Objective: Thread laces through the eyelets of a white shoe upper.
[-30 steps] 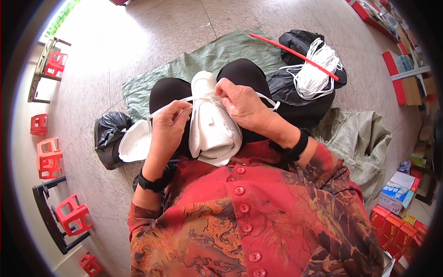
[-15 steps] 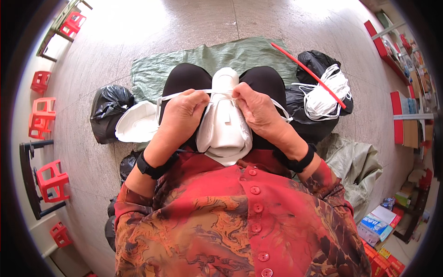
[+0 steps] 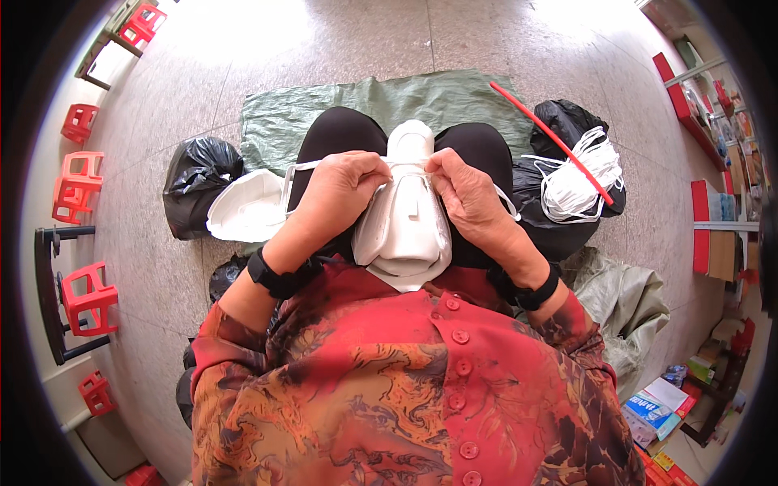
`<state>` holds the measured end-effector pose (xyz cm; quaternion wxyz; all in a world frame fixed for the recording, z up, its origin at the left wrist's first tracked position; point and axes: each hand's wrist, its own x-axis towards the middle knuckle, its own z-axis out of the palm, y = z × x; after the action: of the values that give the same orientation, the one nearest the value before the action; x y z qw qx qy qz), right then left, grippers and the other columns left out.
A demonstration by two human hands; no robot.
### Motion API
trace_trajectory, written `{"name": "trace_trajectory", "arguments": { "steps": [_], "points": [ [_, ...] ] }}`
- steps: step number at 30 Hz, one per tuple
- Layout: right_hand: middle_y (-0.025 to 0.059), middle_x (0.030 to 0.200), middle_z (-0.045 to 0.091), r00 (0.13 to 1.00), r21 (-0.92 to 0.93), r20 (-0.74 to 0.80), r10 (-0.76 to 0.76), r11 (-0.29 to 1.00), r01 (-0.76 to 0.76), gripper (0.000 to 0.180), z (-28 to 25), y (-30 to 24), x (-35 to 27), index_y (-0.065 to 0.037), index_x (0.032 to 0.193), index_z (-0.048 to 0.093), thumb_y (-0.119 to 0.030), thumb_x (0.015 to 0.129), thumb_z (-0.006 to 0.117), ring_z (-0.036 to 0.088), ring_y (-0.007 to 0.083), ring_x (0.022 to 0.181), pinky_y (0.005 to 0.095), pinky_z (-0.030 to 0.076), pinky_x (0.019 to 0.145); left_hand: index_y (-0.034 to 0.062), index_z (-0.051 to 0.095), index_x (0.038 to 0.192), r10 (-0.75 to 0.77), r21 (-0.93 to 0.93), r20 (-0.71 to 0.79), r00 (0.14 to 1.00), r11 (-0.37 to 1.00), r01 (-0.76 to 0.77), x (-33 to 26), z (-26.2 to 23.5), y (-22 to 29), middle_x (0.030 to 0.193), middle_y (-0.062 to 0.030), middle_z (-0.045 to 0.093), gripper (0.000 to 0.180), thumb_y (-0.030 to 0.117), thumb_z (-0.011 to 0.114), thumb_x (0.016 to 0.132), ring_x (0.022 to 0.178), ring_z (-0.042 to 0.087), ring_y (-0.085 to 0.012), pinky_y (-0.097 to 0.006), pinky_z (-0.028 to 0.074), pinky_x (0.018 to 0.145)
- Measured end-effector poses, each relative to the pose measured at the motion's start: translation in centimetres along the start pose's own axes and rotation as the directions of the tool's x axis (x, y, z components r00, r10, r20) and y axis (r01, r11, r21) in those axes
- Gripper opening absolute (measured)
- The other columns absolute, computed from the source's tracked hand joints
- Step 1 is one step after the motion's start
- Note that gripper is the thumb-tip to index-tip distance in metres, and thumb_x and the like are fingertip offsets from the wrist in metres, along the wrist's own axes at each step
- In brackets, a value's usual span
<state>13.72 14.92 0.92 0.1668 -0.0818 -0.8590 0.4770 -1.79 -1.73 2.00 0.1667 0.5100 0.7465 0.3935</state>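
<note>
A white shoe upper [image 3: 409, 231] rests between my thighs, tongue pointing away from me, its two eyelet sides spread. At the base of the tongue I pinch a white shoelace [image 3: 301, 168] with both hands. My left hand [image 3: 344, 186] is closed on it at the left of the tongue, and the lace runs out over my left thigh. On the other side my right hand [image 3: 470, 198] is closed on the lace close to the tongue; its loose part shows beside my right thigh. The fingertips hide how the lace passes through the eyelets.
A second white shoe piece [image 3: 243, 212] lies at left beside a black plastic bag [image 3: 194, 182]. At right, a bundle of white laces [image 3: 577, 186] and a red stick [image 3: 555, 139] lie on black bags. Green sheeting [image 3: 271, 125] covers floor ahead; red stools [image 3: 89, 300] stand far left.
My left hand has moved slightly in toward the tongue, and the fingertips of both hands are now nearer each other. The whole view has shifted a little.
</note>
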Motion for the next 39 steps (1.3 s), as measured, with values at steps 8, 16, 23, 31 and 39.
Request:
{"name": "trace_trajectory", "arguments": {
  "steps": [8,16,23,31,39],
  "points": [
    [0.0138,0.083,0.061,0.995,-0.13,-0.021,-0.093,0.987,0.09,0.014,-0.2,-0.9,-0.1,-0.001,0.103,0.054,-0.005,0.09,0.061,0.059,0.0337,0.078,0.0391,0.048,0.072,0.001,0.065,0.094,0.054,0.245,-0.142,0.988,0.969,-0.018,-1.3,1.1,2.6,0.08,-0.0148,0.062,0.015,0.01,0.067,0.083,0.074,0.063,-0.0317,-0.038,0.05,0.068],
    [0.0155,0.09,0.058,0.984,-0.44,-0.035,-0.174,0.887,0.141,0.014,1.9,-4.1,0.4,-0.003,0.088,0.063,-0.013,0.08,0.068,0.056,0.0332,0.087,0.0433,0.045,0.078,0.0014,0.068,0.091,-0.082,0.383,-0.129,0.988,0.915,0.126,-0.7,2.2,2.8,0.081,-0.0156,0.065,0.018,0.011,0.065,0.077,0.078,0.064,-0.0312,-0.038,0.05,0.072],
    [0.0165,0.093,0.059,0.988,-0.568,-0.05,-0.147,0.818,0.094,0.019,3.6,-3.6,0.1,0.0,0.092,0.061,-0.014,0.08,0.067,0.057,0.0317,0.09,0.0399,0.047,0.082,-0.0006,0.069,0.085,-0.239,0.013,-0.096,0.966,0.97,0.242,-1.0,2.1,1.1,0.075,-0.0097,0.067,0.011,0.003,0.061,0.079,0.066,0.062,-0.0139,-0.03,0.05,0.063],
    [0.0173,0.093,0.059,0.976,-0.657,-0.052,-0.211,0.743,0.125,0.017,4.5,-3.2,0.6,0.001,0.093,0.061,-0.01,0.08,0.058,0.058,0.0324,0.09,0.042,0.047,0.082,-0.0006,0.067,0.077,-0.244,-0.027,-0.16,0.957,0.97,0.243,-1.1,2.2,2.0,0.075,-0.0171,0.064,0.011,0.009,0.062,0.076,0.074,0.063,-0.0332,-0.042,0.049,0.071],
    [0.0155,0.082,0.05,0.979,-0.494,-0.03,-0.2,0.854,0.16,0.01,-3.6,-5.4,-1.6,-0.001,0.085,0.054,-0.004,0.083,0.063,0.052,0.034,0.077,0.0425,0.043,0.072,0.0003,0.058,0.1,-0.123,0.105,-0.229,0.966,0.983,0.15,-1.6,2.1,2.0,0.1,-0.0142,0.054,0.032,0.017,0.074,0.078,0.095,0.056,-0.0288,-0.037,0.046,0.083]
  ]
}}
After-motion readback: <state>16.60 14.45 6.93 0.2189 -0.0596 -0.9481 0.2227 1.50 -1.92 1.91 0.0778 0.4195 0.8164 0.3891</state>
